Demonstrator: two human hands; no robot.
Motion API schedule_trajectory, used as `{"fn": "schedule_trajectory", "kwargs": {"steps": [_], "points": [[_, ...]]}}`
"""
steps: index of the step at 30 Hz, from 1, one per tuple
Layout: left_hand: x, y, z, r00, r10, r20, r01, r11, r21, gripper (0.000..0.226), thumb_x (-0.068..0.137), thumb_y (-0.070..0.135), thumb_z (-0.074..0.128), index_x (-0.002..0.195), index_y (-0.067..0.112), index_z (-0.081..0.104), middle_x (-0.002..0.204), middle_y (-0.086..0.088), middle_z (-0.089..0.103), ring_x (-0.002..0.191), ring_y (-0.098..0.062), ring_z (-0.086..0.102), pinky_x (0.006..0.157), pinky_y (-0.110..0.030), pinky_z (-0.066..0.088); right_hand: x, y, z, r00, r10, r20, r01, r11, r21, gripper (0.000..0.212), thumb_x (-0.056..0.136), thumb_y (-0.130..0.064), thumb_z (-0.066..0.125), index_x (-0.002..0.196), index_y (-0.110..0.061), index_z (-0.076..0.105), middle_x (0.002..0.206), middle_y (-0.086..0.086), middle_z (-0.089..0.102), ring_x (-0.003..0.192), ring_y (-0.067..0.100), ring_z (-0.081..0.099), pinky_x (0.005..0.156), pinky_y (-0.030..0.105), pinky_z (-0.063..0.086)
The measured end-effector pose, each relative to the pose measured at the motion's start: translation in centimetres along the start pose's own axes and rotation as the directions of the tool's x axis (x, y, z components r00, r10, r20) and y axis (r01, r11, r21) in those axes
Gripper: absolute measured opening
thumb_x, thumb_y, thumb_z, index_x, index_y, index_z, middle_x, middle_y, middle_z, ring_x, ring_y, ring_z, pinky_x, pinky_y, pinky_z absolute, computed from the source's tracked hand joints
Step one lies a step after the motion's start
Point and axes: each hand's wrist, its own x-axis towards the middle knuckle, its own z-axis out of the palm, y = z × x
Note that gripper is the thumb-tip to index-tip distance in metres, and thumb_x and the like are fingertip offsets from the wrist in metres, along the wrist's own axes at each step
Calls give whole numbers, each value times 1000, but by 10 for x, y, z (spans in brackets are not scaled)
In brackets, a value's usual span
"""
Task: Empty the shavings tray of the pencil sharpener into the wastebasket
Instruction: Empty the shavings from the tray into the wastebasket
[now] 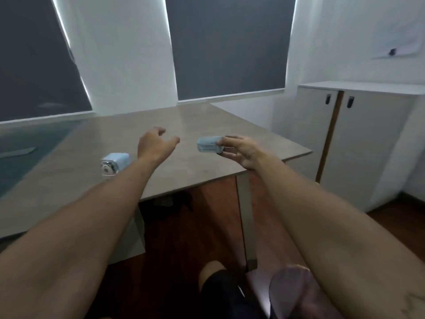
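A light blue pencil sharpener point(114, 165) with a silver front stands on the grey table point(202, 125), left of my left forearm. My left hand point(155, 143) hovers above the table with fingers apart, holding nothing. My right hand point(241, 149) grips a clear, bluish shavings tray point(208, 145) by its right end, held level over the table near its right edge. At the bottom of the view, a translucent purplish wastebasket point(291, 293) sits on the floor, partly hidden by my right forearm.
White cabinets point(358, 143) stand to the right of the table. Dark blinds cover the windows behind. A table leg point(245, 217) drops to the brown wooden floor. My knee and dark shorts point(216, 284) show beside the wastebasket.
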Motion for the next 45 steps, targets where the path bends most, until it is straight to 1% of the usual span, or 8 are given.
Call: {"fn": "schedule_trajectory", "kwargs": {"steps": [5,8,12,19,24,32,39,45], "points": [[-53,51,80,981,36,192,-3,985,-171,55,80,41,64,123,8,65,126,-9,67,117,-26,61,98,-30,45,-46,-11,-85,991,-21,-128,8,995,-101,36,75,5,75,106,-2,58,115,20,64,98,30,68,85,37,60],[-87,64,130,948,51,315,17,978,-207,48,82,41,62,117,9,69,121,-9,70,110,-29,65,97,-33,49,-72,-5,-132,981,33,-191,-69,980,-187,46,74,3,78,115,1,59,117,19,66,114,33,65,99,44,53],[-139,61,206,889,40,457,59,978,-199,48,85,45,58,119,12,69,122,-7,69,118,-24,60,93,-27,45,-105,19,-204,957,126,-261,-193,949,-249,51,73,3,78,121,0,60,111,17,68,107,31,67,89,38,58],[-213,11,319,742,-94,664,190,979,-74,42,95,41,48,120,13,67,124,-7,67,111,-22,58,83,-25,36,-135,113,-316,879,310,-362,-394,900,-186,32,75,11,74,101,-4,63,99,12,67,91,23,68,76,32,62],[-248,-45,386,660,-204,724,257,966,38,43,91,37,54,124,12,64,127,-12,66,118,-32,60,100,-33,45,-147,186,-375,819,414,-398,-515,836,-190,31,73,15,74,96,-3,63,97,10,64,95,22,67,80,31,61],[-298,-131,442,572,-408,711,320,910,265,65,89,34,60,148,21,38,147,-16,47,135,-36,46,110,-41,39,-162,274,-415,732,544,-410,-664,703,-253,34,72,13,77,98,-4,63,94,11,65,82,19,68,60,20,57],[-321,-169,462,449,-500,740,396,854,337,70,94,18,54,154,33,22,146,-14,51,132,-38,49,107,-40,40,-158,331,-419,709,533,-461,-705,540,-460,45,63,-8,90,100,-9,66,95,6,68,89,18,66,84,38,59],[-324,-178,466,427,-489,761,416,853,315,70,92,14,51,150,44,27,142,-14,54,126,-38,53,106,-37,41,-152,356,-422,690,478,-543,-724,443,-529,47,61,-6,90,100,-9,64,95,11,69,88,22,66,86,47,58]]}}
